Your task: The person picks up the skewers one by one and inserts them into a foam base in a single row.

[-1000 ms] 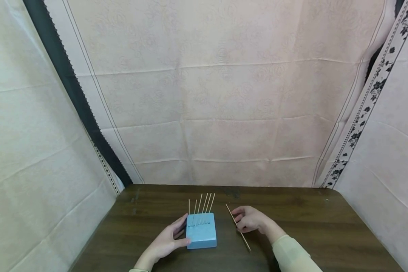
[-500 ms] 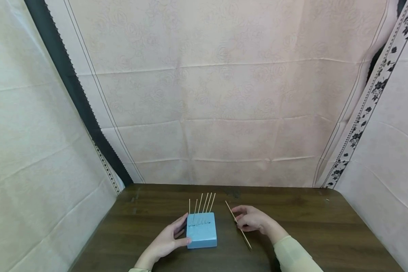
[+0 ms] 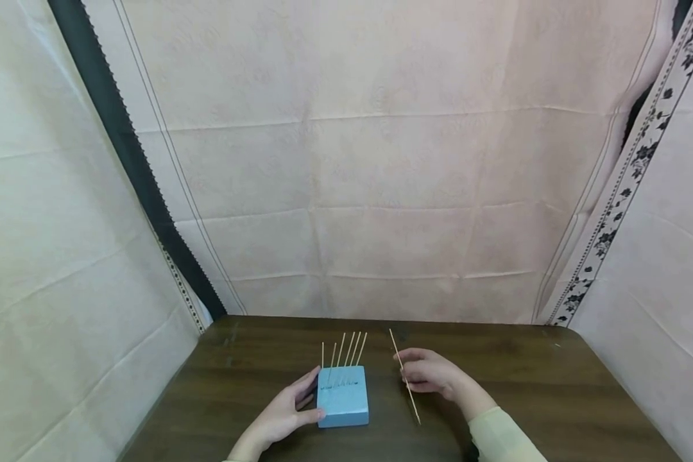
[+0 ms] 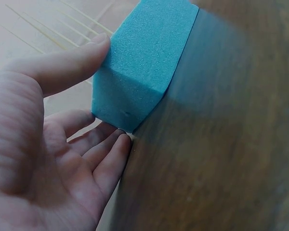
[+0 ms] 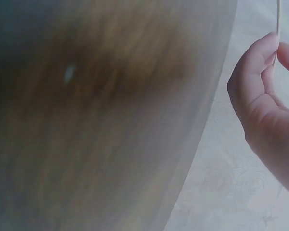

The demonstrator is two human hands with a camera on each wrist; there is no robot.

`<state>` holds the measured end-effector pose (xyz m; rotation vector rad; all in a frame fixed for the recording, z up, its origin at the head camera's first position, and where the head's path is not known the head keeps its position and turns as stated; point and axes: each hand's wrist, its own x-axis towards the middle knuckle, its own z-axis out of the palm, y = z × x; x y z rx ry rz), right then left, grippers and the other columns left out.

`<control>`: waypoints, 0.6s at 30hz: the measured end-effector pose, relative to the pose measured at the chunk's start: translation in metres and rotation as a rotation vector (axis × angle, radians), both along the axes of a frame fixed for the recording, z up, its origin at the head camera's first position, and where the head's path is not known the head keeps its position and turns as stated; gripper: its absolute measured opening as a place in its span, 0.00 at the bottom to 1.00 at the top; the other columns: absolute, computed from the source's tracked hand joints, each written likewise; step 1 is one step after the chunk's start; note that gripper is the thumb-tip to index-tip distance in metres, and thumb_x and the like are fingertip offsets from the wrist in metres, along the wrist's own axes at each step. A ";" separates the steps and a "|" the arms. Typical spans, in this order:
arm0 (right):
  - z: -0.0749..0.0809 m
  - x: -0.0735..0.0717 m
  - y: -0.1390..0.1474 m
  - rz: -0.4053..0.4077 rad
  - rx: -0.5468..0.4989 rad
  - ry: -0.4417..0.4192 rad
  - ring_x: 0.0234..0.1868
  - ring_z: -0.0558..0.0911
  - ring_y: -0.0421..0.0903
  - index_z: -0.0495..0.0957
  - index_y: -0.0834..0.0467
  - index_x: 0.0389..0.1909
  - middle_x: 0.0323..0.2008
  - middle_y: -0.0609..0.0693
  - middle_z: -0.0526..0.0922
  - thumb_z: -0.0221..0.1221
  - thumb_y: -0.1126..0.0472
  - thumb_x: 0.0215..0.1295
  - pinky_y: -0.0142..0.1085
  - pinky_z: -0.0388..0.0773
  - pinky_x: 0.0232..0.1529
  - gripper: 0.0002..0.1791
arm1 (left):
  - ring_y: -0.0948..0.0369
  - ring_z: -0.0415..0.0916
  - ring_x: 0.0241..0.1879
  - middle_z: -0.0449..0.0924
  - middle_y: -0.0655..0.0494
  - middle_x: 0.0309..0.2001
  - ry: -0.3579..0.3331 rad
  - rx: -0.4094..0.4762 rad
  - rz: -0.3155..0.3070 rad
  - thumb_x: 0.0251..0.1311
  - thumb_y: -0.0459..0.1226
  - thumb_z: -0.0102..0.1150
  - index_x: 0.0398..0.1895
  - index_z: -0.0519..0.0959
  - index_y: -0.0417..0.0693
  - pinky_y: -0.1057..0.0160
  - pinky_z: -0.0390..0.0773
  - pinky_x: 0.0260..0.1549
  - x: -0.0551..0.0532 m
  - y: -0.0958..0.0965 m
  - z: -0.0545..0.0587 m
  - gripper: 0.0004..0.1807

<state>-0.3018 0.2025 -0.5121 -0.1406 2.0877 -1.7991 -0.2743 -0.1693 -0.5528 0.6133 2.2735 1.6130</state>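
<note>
A light blue foam block (image 3: 342, 407) sits on the table, with several thin wooden skewers (image 3: 355, 350) standing in its far part, some leaning. My left hand (image 3: 289, 407) grips the block by its left side. In the left wrist view the thumb (image 4: 82, 60) presses one face, and the fingers (image 4: 111, 159) reach the opposite edge. To the right of the block, my right hand (image 3: 430, 375) pinches another thin wooden skewer (image 3: 411, 401) near its middle. Thumb and fingertip meet on that skewer (image 5: 279, 19) in the right wrist view.
The dark brown wooden table (image 3: 525, 366) has rounded far corners. Behind it hangs a pale patterned cloth (image 3: 381, 192), with more cloth at both sides. A small pale mark (image 5: 70, 73) shows on the table in the right wrist view.
The skewer in my right hand has turned steeper, its far tip swinging right and farther away. My right hand has shifted slightly. My left hand keeps its hold on the block.
</note>
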 end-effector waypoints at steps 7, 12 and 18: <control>0.003 0.003 -0.006 -0.048 -0.071 -0.023 0.41 0.83 0.48 0.73 0.68 0.69 0.43 0.57 0.82 0.61 0.64 0.72 0.36 0.88 0.43 0.26 | 0.37 0.52 0.81 0.51 0.33 0.83 0.012 -0.007 -0.003 0.69 0.42 0.73 0.86 0.54 0.42 0.41 0.67 0.74 0.000 0.000 -0.001 0.51; 0.007 0.006 -0.013 -0.097 -0.115 -0.004 0.43 0.83 0.50 0.74 0.67 0.67 0.47 0.58 0.82 0.59 0.61 0.77 0.37 0.88 0.44 0.23 | 0.37 0.52 0.81 0.51 0.33 0.84 0.002 -0.004 -0.001 0.68 0.43 0.74 0.86 0.53 0.41 0.40 0.67 0.74 0.000 0.001 0.000 0.51; 0.011 0.011 -0.021 -0.140 -0.200 0.025 0.42 0.86 0.48 0.76 0.64 0.65 0.44 0.54 0.83 0.59 0.59 0.80 0.40 0.89 0.46 0.20 | 0.36 0.52 0.81 0.51 0.32 0.83 0.000 -0.005 -0.002 0.68 0.43 0.74 0.86 0.53 0.40 0.40 0.67 0.74 0.000 0.000 0.000 0.52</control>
